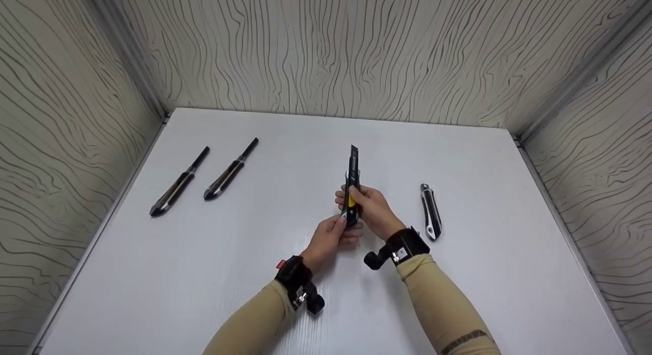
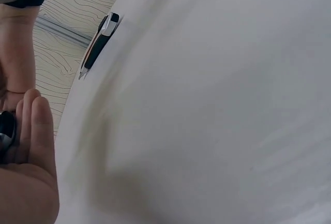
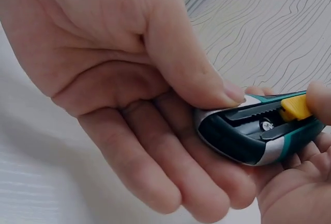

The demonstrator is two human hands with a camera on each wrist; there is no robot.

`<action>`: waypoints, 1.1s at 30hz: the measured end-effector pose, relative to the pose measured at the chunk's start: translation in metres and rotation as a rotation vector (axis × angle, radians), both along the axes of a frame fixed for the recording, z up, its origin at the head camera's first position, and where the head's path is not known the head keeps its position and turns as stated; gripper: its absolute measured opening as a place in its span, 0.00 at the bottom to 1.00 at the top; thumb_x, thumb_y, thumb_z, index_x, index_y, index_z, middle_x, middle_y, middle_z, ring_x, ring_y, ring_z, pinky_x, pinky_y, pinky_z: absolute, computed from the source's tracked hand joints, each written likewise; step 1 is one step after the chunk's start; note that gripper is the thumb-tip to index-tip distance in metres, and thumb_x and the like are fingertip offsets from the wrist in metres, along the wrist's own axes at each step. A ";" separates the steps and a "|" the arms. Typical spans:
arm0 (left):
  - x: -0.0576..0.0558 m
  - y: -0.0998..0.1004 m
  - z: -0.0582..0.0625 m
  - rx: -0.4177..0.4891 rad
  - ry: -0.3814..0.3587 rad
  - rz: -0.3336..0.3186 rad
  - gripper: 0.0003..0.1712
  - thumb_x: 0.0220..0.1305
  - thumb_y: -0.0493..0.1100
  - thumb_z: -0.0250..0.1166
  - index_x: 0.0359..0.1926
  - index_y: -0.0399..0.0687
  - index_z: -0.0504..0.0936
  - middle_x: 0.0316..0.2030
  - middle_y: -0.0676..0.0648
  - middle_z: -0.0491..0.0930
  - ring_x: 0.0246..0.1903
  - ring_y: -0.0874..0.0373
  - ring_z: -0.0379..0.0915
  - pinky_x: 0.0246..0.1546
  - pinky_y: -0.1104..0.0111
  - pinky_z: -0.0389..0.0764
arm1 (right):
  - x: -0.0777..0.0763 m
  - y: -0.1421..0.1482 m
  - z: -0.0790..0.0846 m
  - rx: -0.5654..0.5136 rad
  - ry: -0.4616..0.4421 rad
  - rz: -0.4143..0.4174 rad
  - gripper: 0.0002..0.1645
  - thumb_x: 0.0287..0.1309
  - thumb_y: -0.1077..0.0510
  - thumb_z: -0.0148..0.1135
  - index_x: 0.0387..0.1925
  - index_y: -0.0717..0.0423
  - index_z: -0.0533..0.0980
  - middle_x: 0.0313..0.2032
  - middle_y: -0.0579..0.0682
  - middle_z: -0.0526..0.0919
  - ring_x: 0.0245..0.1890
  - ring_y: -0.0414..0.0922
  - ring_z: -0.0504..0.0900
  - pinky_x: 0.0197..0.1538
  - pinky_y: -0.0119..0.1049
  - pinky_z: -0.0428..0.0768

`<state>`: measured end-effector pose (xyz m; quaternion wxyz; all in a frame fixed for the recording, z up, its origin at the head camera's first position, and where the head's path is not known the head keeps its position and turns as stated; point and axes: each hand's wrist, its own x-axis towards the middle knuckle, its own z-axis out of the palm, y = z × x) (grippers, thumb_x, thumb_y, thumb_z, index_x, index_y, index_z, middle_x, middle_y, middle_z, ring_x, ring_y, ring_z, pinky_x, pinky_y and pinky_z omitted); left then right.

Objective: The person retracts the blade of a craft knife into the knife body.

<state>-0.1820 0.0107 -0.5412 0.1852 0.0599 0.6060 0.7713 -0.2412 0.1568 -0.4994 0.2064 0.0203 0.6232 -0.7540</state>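
Note:
A utility knife (image 1: 352, 166) with a black and green body and a yellow slider (image 3: 296, 107) is held over the middle of the table, its dark blade extended and pointing away from me. My left hand (image 1: 328, 238) pinches the butt end, thumb on top and fingers beneath. Higher up the handle, my right hand (image 1: 377, 212) grips the body with its thumb at the slider. In the right wrist view, the left hand (image 3: 134, 89) fills most of the picture. Only the knife's butt shows at the edge of the left wrist view.
Two similar knives, one farther left (image 1: 173, 194) and one nearer (image 1: 224, 179), lie on the white table (image 1: 285, 161) with dark blades out. Right of my hands lies another knife (image 1: 432, 212) without visible blade. Wood-patterned walls (image 1: 326, 49) enclose the table's back and sides.

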 end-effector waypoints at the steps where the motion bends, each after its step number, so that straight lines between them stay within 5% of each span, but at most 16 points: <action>1: 0.000 0.000 0.000 0.001 0.003 -0.002 0.24 0.79 0.43 0.41 0.63 0.29 0.69 0.52 0.32 0.81 0.47 0.51 0.83 0.52 0.63 0.83 | 0.000 0.000 0.000 0.001 0.001 -0.001 0.24 0.73 0.54 0.48 0.62 0.67 0.68 0.54 0.59 0.81 0.51 0.45 0.83 0.63 0.36 0.77; 17: 0.000 0.004 -0.002 -0.023 -0.012 0.008 0.22 0.79 0.41 0.42 0.60 0.27 0.71 0.50 0.30 0.81 0.42 0.55 0.85 0.49 0.63 0.85 | 0.000 0.001 0.000 0.007 -0.022 -0.005 0.26 0.74 0.58 0.46 0.65 0.73 0.62 0.47 0.54 0.83 0.47 0.44 0.83 0.59 0.36 0.79; 33: 0.001 0.003 0.001 -0.045 -0.005 0.016 0.23 0.79 0.41 0.42 0.61 0.27 0.69 0.49 0.32 0.82 0.45 0.50 0.85 0.49 0.63 0.85 | 0.002 -0.001 0.001 0.030 0.004 0.015 0.25 0.73 0.62 0.47 0.65 0.72 0.61 0.53 0.59 0.79 0.48 0.42 0.83 0.59 0.34 0.79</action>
